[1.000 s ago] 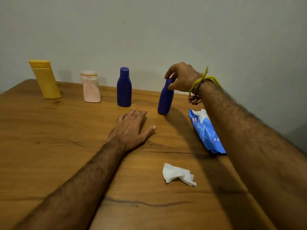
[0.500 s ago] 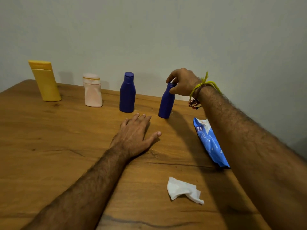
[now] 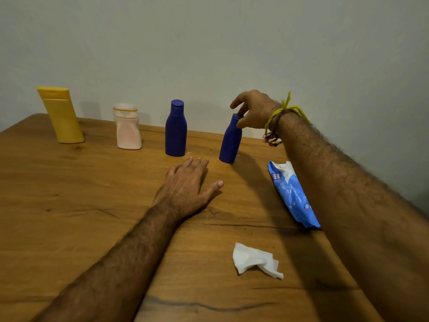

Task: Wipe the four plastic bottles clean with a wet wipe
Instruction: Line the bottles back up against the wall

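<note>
Wooden tabletop (image 3: 69,205): at upper centre-right, right hand (image 3: 254,110) pinches the tilted small blue bottle (image 3: 230,140) at its cap; left hand (image 3: 188,188) lies flat, fingers apart. Wipes pack (image 3: 292,194) reads "mee mee".

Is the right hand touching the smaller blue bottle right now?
Touching. The head view shows the right hand with thumb and a finger pinching the cap of the smaller blue bottle, which stands on the table.

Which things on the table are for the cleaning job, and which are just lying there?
For the job: yellow bottle, pink bottle, big blue bottle, small blue bottle, white wipe, wipes pack.

Just lying about: nothing else, only the wooden table.
</note>
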